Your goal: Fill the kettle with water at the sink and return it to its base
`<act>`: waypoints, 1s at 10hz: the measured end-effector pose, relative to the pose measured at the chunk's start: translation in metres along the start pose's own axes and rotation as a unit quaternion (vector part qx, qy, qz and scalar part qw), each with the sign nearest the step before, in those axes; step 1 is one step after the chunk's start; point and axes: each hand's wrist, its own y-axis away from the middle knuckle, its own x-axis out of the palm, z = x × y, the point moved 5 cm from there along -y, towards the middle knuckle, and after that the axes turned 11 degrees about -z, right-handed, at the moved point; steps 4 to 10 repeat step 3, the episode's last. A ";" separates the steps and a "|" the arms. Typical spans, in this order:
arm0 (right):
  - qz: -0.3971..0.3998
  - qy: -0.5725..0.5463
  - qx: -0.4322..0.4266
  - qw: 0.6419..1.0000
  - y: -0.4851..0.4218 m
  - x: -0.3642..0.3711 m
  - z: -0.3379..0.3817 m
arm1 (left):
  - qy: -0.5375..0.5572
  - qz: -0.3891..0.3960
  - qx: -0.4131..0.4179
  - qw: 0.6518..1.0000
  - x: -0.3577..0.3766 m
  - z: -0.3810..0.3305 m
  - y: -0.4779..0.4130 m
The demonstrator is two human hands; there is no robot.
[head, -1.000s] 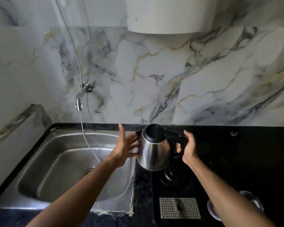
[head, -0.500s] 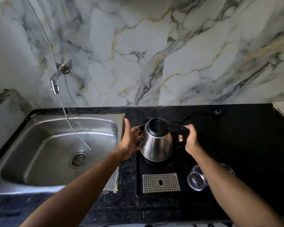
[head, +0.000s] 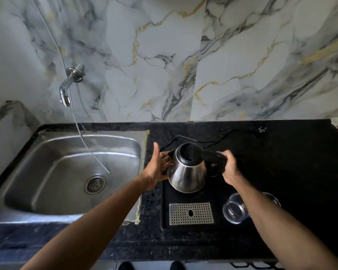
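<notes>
A steel kettle (head: 187,176) with a black lid stands upright on its black base tray (head: 217,211), right of the sink. My right hand (head: 229,168) is closed around the kettle's black handle. My left hand (head: 157,168) is flat and open, fingers resting against the kettle's left side by the spout. The steel sink (head: 66,172) lies to the left, with a wall tap (head: 66,92) above its back edge. No water runs from the tap.
A thin hose (head: 82,133) hangs from above into the sink basin. A perforated metal drip grate (head: 191,213) sits in the tray's front. A clear glass (head: 235,211) lies beside my right forearm. A black cord (head: 222,139) runs along the dark counter behind the kettle.
The kettle has come down from above the counter onto its base tray. The lid, open earlier, now looks closed. The view has tilted downward.
</notes>
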 end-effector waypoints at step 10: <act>0.083 0.426 -0.130 0.891 0.006 0.084 0.096 | -0.203 -0.027 0.184 0.961 -0.047 -0.108 0.037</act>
